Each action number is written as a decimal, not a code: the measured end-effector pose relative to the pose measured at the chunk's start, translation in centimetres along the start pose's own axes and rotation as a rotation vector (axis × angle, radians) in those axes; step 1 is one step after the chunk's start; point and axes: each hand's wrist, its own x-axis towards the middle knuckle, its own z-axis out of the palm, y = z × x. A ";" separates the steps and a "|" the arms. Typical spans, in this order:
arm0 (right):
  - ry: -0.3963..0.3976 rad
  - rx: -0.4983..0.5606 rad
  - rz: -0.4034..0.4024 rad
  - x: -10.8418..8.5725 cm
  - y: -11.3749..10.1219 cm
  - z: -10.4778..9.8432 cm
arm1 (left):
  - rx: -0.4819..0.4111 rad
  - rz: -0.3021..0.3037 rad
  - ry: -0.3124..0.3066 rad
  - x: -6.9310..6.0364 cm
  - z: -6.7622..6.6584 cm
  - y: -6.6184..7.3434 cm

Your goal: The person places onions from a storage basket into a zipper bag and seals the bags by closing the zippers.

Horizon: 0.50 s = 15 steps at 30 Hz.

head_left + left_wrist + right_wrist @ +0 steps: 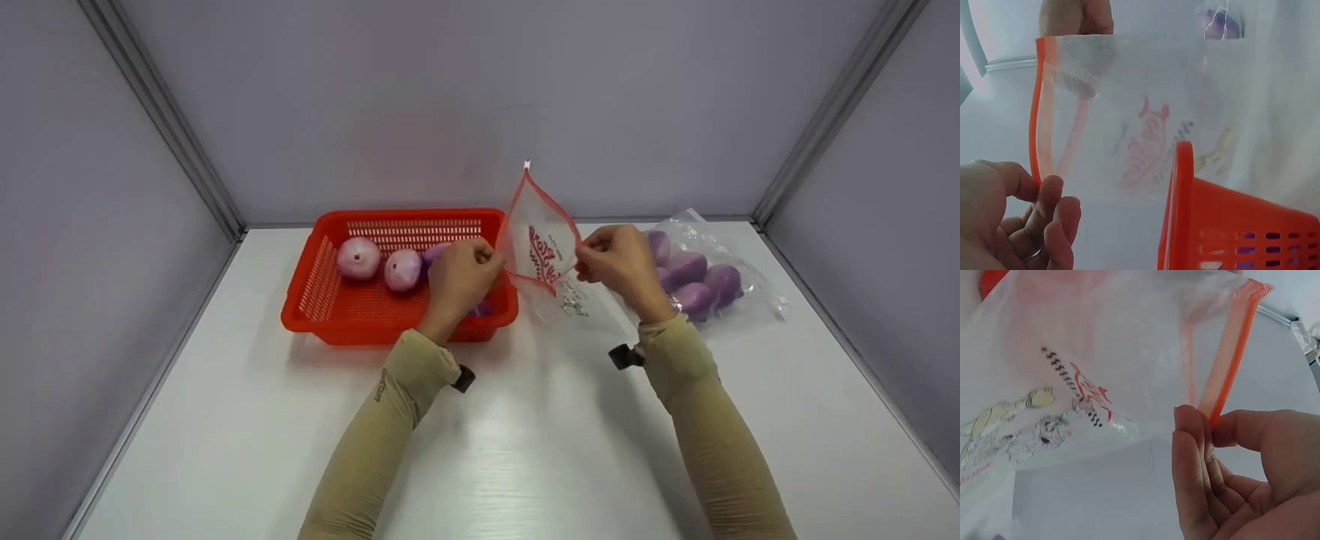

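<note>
A clear plastic zip bag (551, 236) with an orange-red zip edge and red and black print hangs between the two hands, its mouth spread apart. My left hand (463, 281) pinches one side of the zip edge between thumb and finger, beside the basket's right end. On the other side, my right hand (621, 264) pinches the opposite edge, as the right wrist view also shows in the zip strip (1230, 365). A red plastic basket (300, 324) stands at the left, holding several round, pinkish-purple fruit- or vegetable-like pieces (358, 259); the left hand partly hides some.
At the right, behind the right forearm, a clear plastic bag (757, 289) with several purple oblong pieces (724, 283) lies on the white table (495, 465). Grey walls (420, 112) enclose the table at the back and both sides.
</note>
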 end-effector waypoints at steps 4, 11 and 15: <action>0.096 -0.077 0.012 0.1 0.6 -2.4 | -0.027 -0.040 0.013 0.1 -0.7 -0.6; 0.154 -0.210 0.020 -0.2 0.5 -3.8 | -0.016 -0.011 0.019 0.0 -0.8 -0.4; 0.138 -0.244 0.042 -0.1 0.8 -3.6 | -0.003 0.051 -0.003 -0.4 -0.4 -0.2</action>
